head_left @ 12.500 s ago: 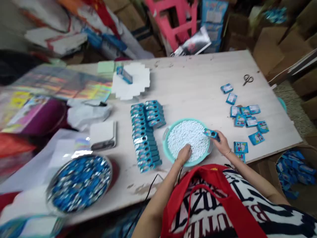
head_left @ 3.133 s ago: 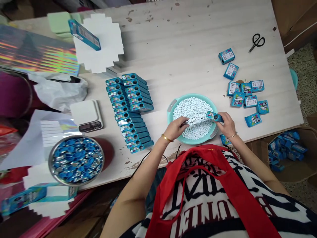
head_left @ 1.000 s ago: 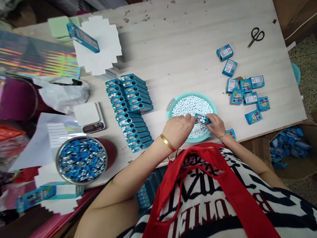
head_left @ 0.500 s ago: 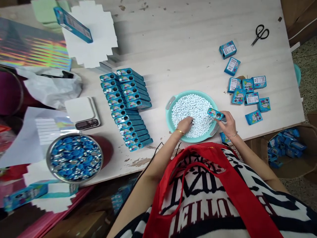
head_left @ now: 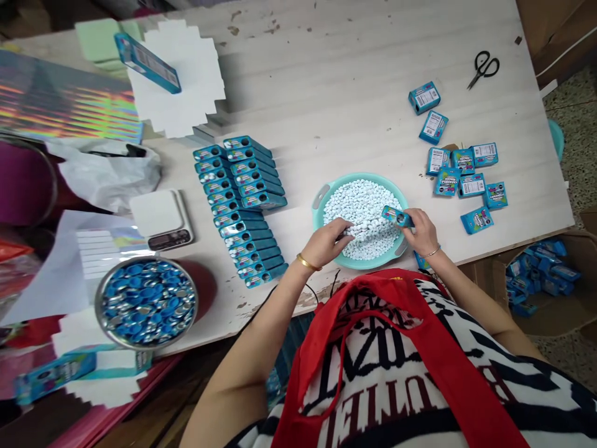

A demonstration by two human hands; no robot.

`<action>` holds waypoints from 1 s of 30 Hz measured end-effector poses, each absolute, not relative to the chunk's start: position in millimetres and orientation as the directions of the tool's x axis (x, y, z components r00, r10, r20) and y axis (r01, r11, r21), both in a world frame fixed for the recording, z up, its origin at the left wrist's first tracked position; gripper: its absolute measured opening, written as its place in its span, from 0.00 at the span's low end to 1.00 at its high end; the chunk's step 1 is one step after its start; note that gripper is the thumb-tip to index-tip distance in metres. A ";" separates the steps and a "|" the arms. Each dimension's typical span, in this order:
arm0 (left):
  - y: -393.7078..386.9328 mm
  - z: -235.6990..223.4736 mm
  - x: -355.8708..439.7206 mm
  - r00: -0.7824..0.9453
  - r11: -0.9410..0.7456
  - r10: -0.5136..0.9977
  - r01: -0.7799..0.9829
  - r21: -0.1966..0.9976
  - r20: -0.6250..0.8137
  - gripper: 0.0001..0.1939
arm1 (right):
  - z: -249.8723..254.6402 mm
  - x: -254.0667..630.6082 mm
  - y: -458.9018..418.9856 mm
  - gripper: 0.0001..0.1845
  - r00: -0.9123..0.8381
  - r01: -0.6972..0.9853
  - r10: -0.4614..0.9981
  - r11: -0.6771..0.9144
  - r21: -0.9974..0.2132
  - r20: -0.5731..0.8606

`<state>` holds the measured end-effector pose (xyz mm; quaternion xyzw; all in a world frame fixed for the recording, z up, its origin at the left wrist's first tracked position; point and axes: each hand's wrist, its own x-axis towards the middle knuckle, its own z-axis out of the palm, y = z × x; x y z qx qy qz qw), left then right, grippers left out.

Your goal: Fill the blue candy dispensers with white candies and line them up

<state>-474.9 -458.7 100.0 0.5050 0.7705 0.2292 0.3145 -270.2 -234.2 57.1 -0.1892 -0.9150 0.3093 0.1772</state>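
Observation:
A turquoise basin (head_left: pixel 318 219) full of small white candies (head_left: pixel 359 198) stands at the table's front edge. Over its left side, my left hand (head_left: pixel 328 242) has thumb and fingers closed in a pinch; what they grip is hard to make out. A raised band of candies extends from those fingertips toward the right. At the basin's right rim, my right hand (head_left: pixel 422 233) grips a small blue candy box (head_left: pixel 397 216), its end with a round dark hole facing up and toward the middle of the basin.
Two rows of blue boxes (head_left: pixel 252 236) stand left of the basin. Further left are a pot of blue caps (head_left: pixel 149 302) and a white scale (head_left: pixel 161 218). Several blue packets (head_left: pixel 449 181) and scissors (head_left: pixel 484 70) lie right. A carton (head_left: pixel 578 308) holds more packets.
My left hand has drawn back leftward, and a raised band of candies now shows beside its fingertips. My right hand has brought the candy box slightly left, over the candies.

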 end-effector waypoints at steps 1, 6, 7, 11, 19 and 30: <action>-456.1 112.7 -476.0 -0.276 0.377 0.926 0.657 0.653 -0.256 0.13 | 56.0 -273.0 -237.0 0.17 -0.880 0.217 0.429 0.744 -0.632 0.202; -432.5 164.2 -472.1 -0.211 0.374 0.901 0.821 0.431 -0.380 0.11 | 53.0 -284.3 -251.3 0.21 -0.925 0.150 0.339 0.740 -0.655 0.172; -427.2 173.0 -469.0 -0.211 0.378 0.883 0.850 0.368 -0.419 0.11 | 52.4 -285.4 -253.8 0.22 -0.929 0.140 0.329 0.738 -0.661 0.171; -409.7 206.6 -451.5 -0.248 0.361 0.839 0.920 0.155 -0.485 0.12 | 49.2 -286.3 -260.9 0.22 -0.932 0.109 0.312 0.725 -0.680 0.184; -424.8 223.7 -455.6 -0.259 0.368 0.858 0.912 0.180 -0.442 0.08 | 44.6 -280.8 -270.3 0.18 -0.909 0.064 0.351 0.652 -0.756 0.226; -433.7 97.3 -443.9 -0.178 0.250 0.968 0.728 0.638 -0.176 0.12 | 50.2 -249.0 -273.4 0.28 -0.861 0.250 0.506 0.500 -0.829 0.046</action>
